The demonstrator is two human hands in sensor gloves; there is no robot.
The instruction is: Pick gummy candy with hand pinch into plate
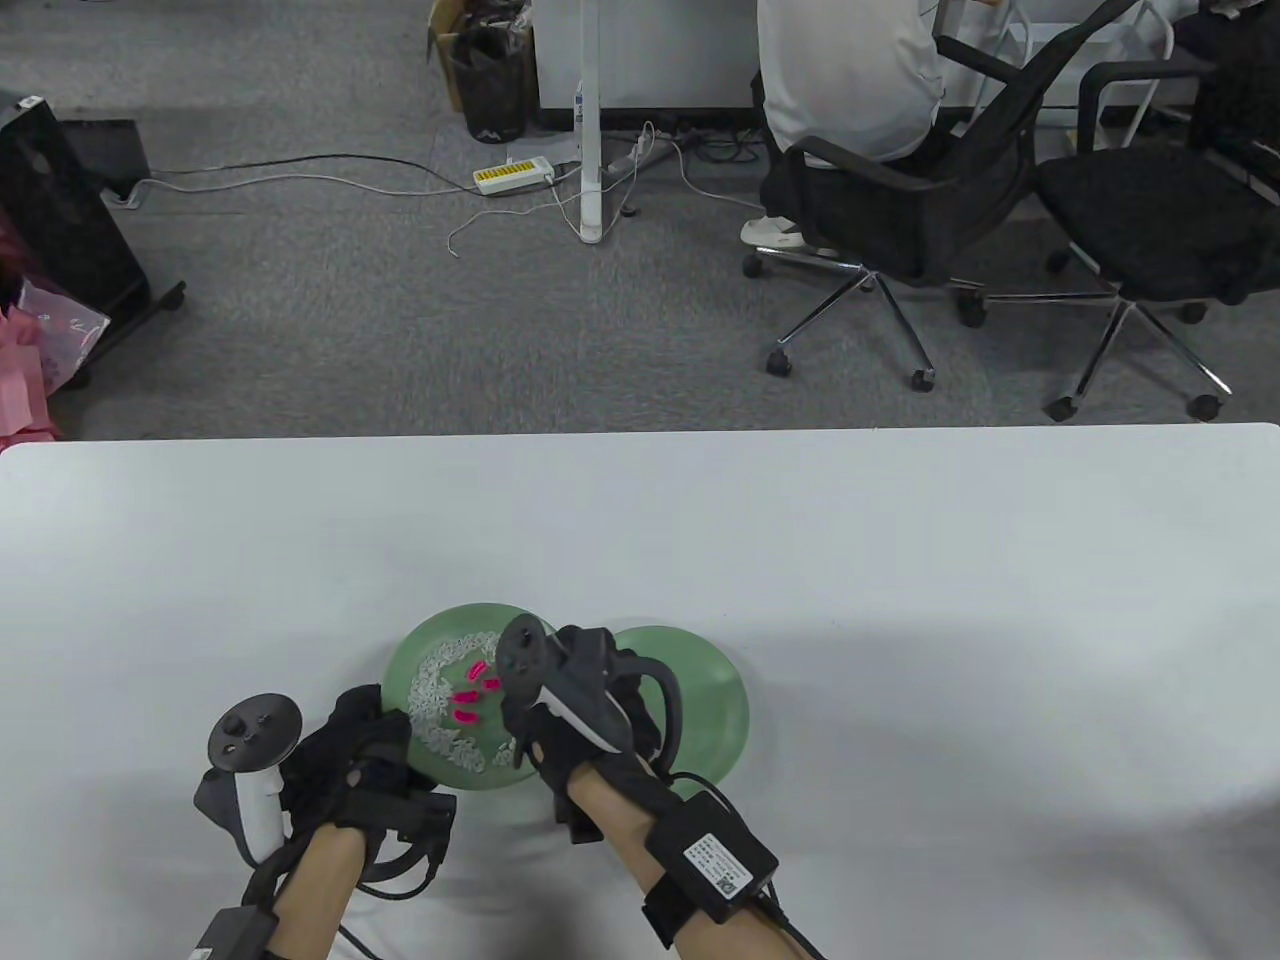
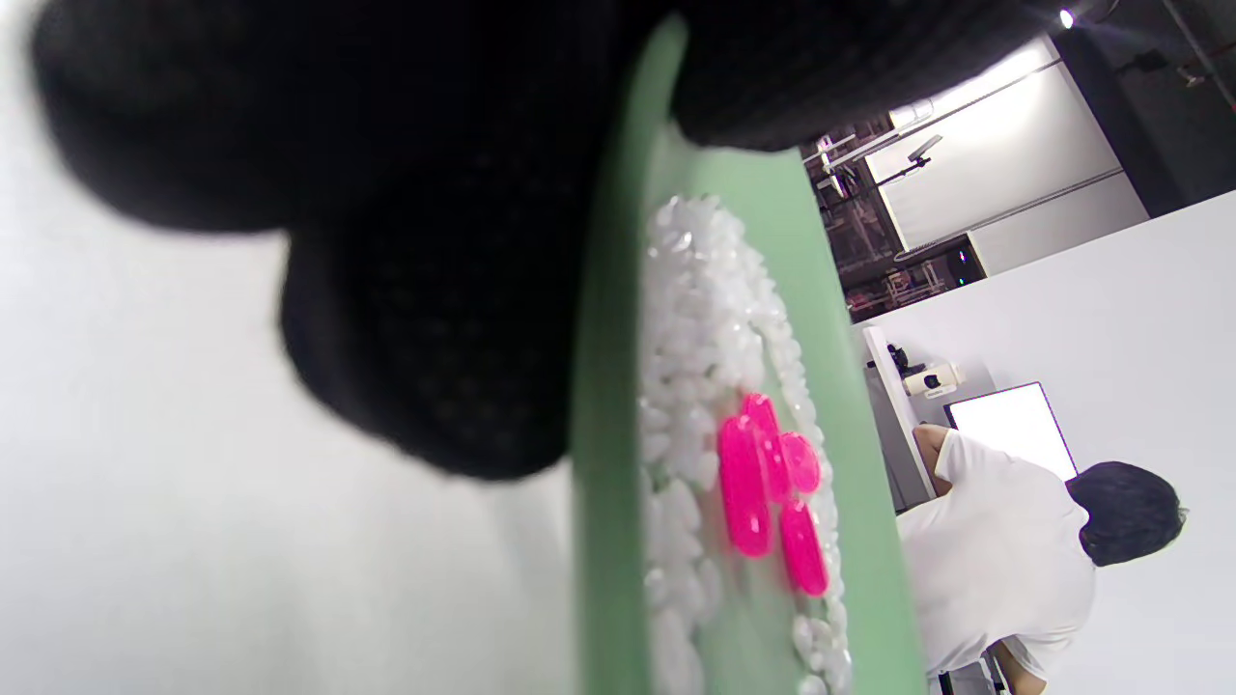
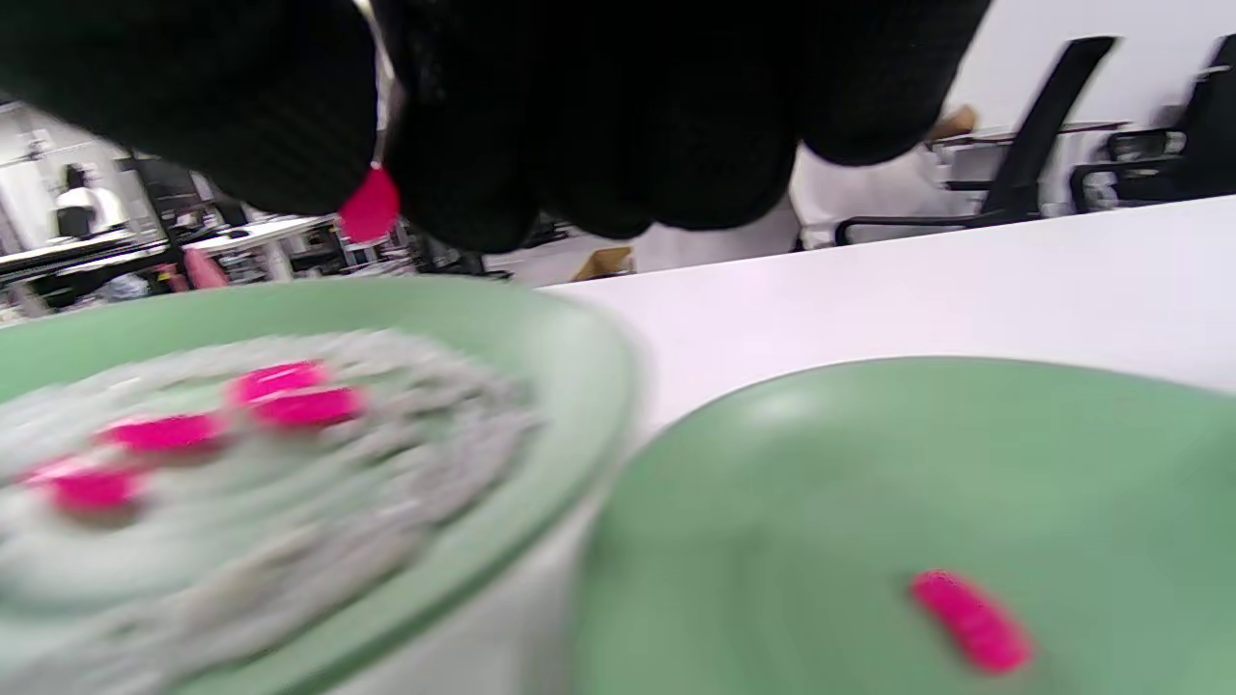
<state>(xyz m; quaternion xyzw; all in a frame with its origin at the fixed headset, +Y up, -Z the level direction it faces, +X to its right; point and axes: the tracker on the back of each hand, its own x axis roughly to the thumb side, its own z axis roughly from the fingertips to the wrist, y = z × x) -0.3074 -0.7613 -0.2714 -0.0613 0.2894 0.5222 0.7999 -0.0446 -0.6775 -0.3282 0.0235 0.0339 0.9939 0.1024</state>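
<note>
Two green plates sit side by side near the table's front edge. The left plate (image 1: 405,655) holds white beads and several pink gummy candies (image 1: 468,695); it also shows in the left wrist view (image 2: 599,463) and the right wrist view (image 3: 570,338). The right plate (image 1: 715,700) holds one pink gummy (image 3: 970,621). My right hand (image 1: 560,710) hovers over the left plate's right edge and pinches a pink gummy (image 3: 370,208) between its fingertips (image 3: 290,145). My left hand (image 1: 360,745) grips the left plate's near-left rim, its fingers (image 2: 425,290) around the edge.
The white table (image 1: 900,600) spreads wide around the plates. Beyond its far edge are grey carpet, office chairs (image 1: 880,220), cables and a seated person (image 1: 850,80).
</note>
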